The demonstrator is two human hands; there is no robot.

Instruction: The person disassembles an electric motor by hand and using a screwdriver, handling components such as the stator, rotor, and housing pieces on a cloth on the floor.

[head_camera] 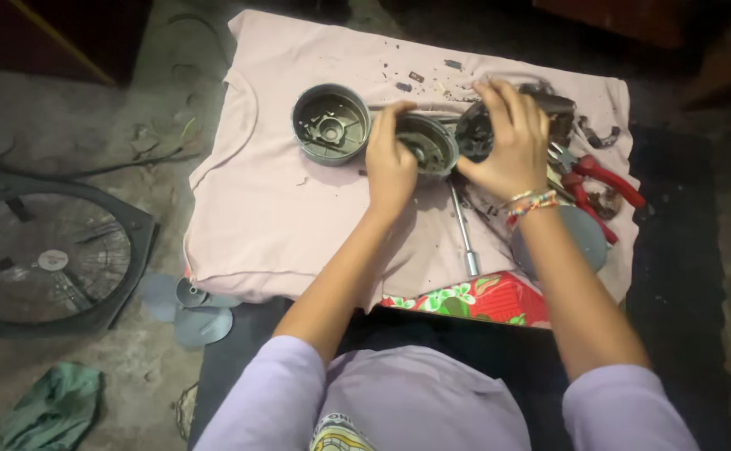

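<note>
The left hand [390,163] closes around the rim of a round grey metal motor housing [428,144], while the right hand [507,138] clamps on the dark motor core [475,134] beside it, above the pale pink cloth [273,209]. Steady, even grip on both parts looks wise, keeping them square. A matching ribbed grey metal cup [330,124] sits left; red-handled pliers [599,179] and a slim steel socket driver [463,230] lie near.

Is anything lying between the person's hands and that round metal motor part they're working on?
Nothing visible does. The left hand already grips the round motor cover by its near rim, and the right hand is closed over the dark motor body right beside it. The other grey housing sits apart, to the left.
</note>
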